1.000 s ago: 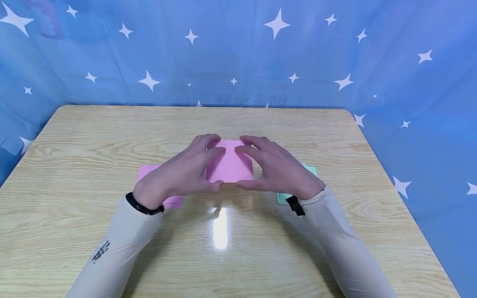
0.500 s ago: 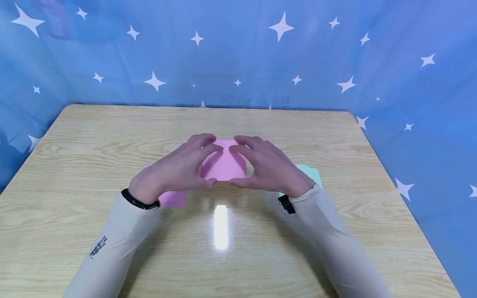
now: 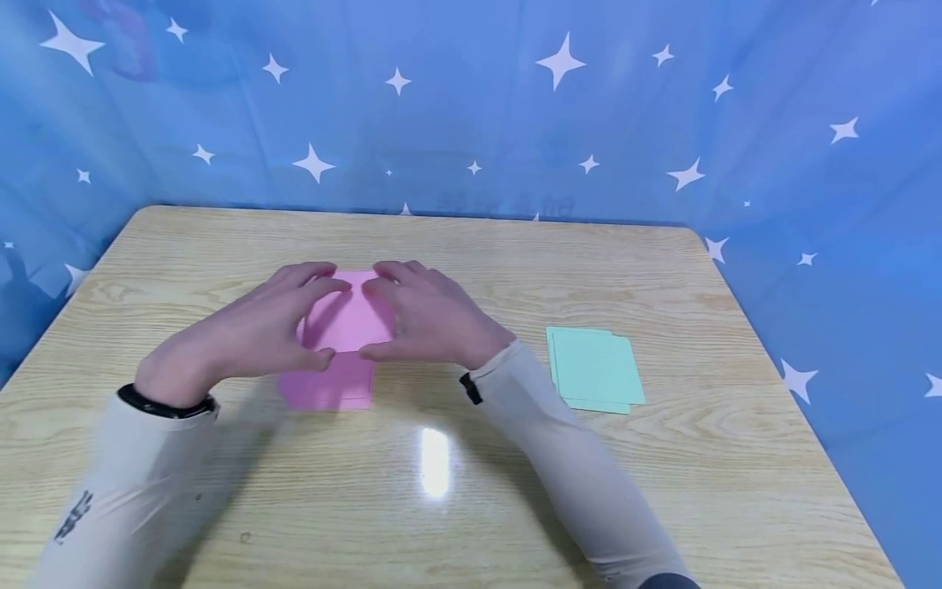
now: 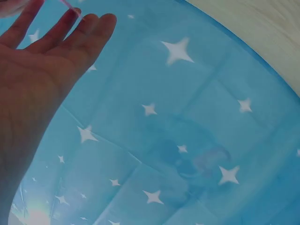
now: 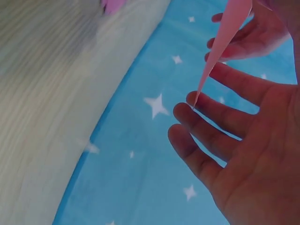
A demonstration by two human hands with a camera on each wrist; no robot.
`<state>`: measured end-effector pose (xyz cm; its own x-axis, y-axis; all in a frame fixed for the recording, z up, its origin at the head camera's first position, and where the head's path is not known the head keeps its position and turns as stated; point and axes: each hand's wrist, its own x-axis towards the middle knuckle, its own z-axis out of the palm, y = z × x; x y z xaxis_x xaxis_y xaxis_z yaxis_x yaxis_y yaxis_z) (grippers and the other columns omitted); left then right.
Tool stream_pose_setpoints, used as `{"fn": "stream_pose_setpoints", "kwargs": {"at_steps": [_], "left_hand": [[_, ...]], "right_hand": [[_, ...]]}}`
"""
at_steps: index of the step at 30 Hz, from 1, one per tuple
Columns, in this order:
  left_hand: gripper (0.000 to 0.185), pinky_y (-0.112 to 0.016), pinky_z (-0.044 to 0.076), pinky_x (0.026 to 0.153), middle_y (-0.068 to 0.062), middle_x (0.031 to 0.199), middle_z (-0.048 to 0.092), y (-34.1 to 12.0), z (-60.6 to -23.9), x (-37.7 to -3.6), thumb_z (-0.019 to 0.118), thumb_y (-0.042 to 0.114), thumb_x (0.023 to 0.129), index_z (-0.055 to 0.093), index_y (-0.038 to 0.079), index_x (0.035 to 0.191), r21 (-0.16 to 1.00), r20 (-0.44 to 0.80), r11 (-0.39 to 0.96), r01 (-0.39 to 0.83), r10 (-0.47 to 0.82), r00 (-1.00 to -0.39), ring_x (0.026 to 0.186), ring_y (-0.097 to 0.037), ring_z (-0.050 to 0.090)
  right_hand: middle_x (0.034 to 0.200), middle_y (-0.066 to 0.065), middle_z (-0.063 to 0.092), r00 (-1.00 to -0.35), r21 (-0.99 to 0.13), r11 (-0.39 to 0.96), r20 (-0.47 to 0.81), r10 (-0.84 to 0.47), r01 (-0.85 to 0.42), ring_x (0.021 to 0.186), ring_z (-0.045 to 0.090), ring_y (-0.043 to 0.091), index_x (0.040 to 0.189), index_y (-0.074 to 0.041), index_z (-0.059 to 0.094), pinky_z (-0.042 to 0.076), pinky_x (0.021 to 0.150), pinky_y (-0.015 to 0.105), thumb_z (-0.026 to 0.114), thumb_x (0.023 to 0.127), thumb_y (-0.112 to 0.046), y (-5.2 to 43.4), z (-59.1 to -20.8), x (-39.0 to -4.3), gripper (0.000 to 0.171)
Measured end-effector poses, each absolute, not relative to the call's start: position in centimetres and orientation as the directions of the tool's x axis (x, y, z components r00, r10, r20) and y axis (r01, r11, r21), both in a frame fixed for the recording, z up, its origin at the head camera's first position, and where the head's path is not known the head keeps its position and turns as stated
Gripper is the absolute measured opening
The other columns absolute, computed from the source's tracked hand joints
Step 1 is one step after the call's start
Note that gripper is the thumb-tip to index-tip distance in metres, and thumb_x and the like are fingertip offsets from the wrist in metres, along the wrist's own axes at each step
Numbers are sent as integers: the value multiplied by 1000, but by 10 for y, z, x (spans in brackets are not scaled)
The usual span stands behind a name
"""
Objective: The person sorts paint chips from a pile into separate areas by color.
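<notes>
A pink square sheet of paper (image 3: 353, 319) is held above the table between both hands. My left hand (image 3: 253, 331) holds its left side, with curved fingers at the upper part and the thumb near the lower corner. On the opposite side my right hand (image 3: 434, 319) grips it in the same way. The sheet (image 5: 227, 35) appears nearly edge-on in the right wrist view, against the fingertips. Below the raised sheet lies a pink paper stack (image 3: 327, 391), partly covered by the hands and sheet. In the left wrist view, the left hand (image 4: 42, 70) shows its palm side.
A stack of mint-green square sheets (image 3: 598, 368), slightly misaligned, lies on the right of the wooden table (image 3: 471, 523). Behind and beside the table hangs a blue cloth (image 3: 471, 106) with white stars.
Both hands have carried the pink sheet left, from the middle of the table to above the pink stack. The right arm has uncovered the mint-green stack.
</notes>
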<state>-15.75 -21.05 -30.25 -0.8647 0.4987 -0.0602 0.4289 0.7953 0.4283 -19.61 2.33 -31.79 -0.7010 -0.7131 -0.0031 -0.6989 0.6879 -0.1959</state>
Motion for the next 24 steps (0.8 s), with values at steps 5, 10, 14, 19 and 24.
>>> {"fn": "stream_pose_setpoints", "kwargs": {"at_steps": [5,10,14,19,24], "left_hand": [[78,-65,37,110,-22,160,33,-233,-306,-151,83,23,79,51,5,147,409,-77,812,417,486,-871,147,-45,29],[78,-66,38,108,-24,158,34,-244,-311,-150,82,23,78,51,4,147,402,-82,814,418,487,-870,145,-46,30],[77,-65,41,106,-25,158,33,-246,-322,-148,81,23,78,51,4,146,419,-114,816,399,483,-868,145,-47,29],[78,-64,42,104,-25,157,34,-248,-339,-145,83,23,77,52,3,145,440,-136,814,380,478,-868,143,-47,31],[79,-62,44,101,-26,153,39,-249,-354,-145,86,23,74,54,4,144,436,-120,802,408,502,-857,140,-47,36]], "right_hand": [[157,10,44,-686,-193,673,-4,-728,-714,137,47,27,145,-17,56,48,106,43,69,85,-67,-5,-323,-195,79],[156,10,45,-690,-218,674,-7,-724,-705,135,49,27,144,-17,57,48,105,41,71,85,-65,-17,-330,-194,77],[156,9,46,-690,-234,681,-54,-722,-694,134,50,27,143,-17,58,48,105,40,71,85,-65,-21,-339,-192,76],[146,4,52,-670,-210,673,-93,-736,-709,117,53,20,134,-19,61,51,89,33,72,84,-64,-27,-354,-189,67],[129,-2,55,-668,-175,676,-113,-736,-716,103,50,16,126,-21,62,49,79,30,72,83,-66,-30,-366,-185,63]]}}
